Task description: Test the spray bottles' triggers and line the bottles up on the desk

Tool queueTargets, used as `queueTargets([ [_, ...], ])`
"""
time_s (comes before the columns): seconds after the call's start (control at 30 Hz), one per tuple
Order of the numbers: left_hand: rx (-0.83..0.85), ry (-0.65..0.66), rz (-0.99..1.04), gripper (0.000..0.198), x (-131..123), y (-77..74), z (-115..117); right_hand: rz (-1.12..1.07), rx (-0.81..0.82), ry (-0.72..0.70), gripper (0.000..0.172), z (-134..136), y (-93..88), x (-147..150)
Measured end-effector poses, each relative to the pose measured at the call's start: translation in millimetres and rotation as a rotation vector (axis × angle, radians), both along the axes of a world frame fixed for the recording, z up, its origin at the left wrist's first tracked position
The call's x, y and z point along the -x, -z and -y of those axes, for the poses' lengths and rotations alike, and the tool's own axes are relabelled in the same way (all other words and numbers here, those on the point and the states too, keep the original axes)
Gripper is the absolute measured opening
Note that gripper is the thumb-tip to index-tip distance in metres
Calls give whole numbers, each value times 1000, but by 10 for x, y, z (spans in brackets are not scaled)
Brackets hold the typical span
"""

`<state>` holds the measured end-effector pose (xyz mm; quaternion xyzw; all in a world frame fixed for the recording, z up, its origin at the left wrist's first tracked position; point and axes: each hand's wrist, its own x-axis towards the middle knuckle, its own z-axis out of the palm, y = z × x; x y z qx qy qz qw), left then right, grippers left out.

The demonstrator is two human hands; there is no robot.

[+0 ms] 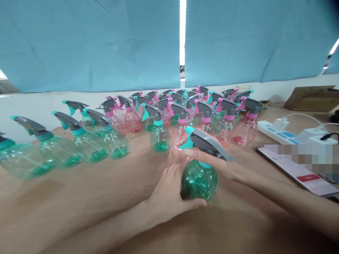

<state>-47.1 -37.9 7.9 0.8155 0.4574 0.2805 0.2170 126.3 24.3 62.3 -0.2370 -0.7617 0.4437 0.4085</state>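
Observation:
A green spray bottle (202, 181) with a grey head and turquoise trigger is between my hands, low over the brown table (111, 197). My left hand (169, 192) wraps round the bottle's body from the left, thumb along its near side. At the neck, under the spray head (205, 143), my right hand (212, 161) is closed, its fingers reaching toward the trigger. Just beyond them stand another green spray bottle (160, 139) and a pink spray bottle (180, 132), partly covered by the hands.
Several green spray bottles (92, 150) form a row at the left. Many pink and green bottles crowd the back middle. On the right lie a phone (296, 173), a power strip (278, 132) with plugs and cables, and a cardboard box (312, 98). Blue sheeting (106, 46) covers the wall.

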Motion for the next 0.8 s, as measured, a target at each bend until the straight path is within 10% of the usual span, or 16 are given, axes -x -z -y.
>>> queueTargets([
  [0.33,-73,-55,-372,77,320,65,-91,-38,-94,44,6,-160,75,-21],
  [0.8,-84,-40,-380,72,299,74,-93,-4,59,39,10,-54,-75,21],
])
